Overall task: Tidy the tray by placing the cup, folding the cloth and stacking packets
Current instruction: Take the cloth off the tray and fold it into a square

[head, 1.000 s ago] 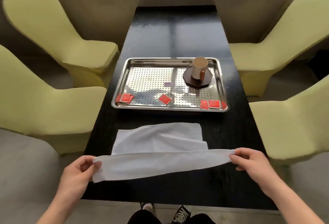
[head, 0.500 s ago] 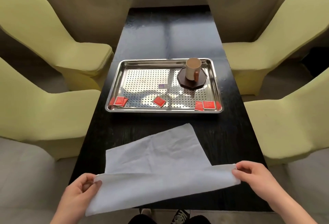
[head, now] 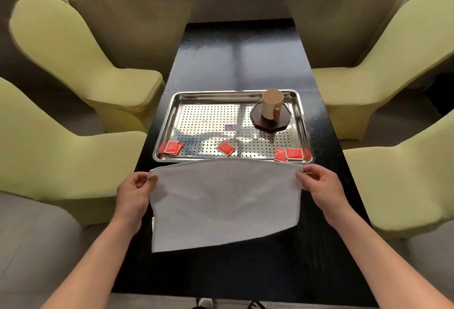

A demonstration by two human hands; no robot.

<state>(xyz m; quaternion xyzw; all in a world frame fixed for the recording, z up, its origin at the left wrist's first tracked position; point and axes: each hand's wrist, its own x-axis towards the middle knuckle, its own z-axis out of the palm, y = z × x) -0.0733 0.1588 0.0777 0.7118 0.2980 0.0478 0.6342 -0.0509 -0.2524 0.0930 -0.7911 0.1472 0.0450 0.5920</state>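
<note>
A white cloth (head: 224, 204) lies doubled over on the black table just in front of the steel tray (head: 172, 112). My left hand (head: 134, 192) pinches its far left corner and my right hand (head: 319, 184) pinches its far right corner. On the tray's far right a cream cup (head: 271, 103) with a brown handle stands on a dark octagonal coaster (head: 282, 123). Red packets lie along the tray's near edge: a pair at the left (head: 172, 148), one in the middle (head: 225, 148), and a pair at the right (head: 291, 154).
The narrow black table (head: 240, 63) runs away from me to a window sill. Four yellow-green covered chairs flank it, two on the left (head: 81, 68) and two on the right (head: 383, 63). My shoes show below the table's near edge.
Both hands carried the cloth's near edge up and forward over the rest, so the cloth is now folded in half with the held edge by the tray. The view tilted up.
</note>
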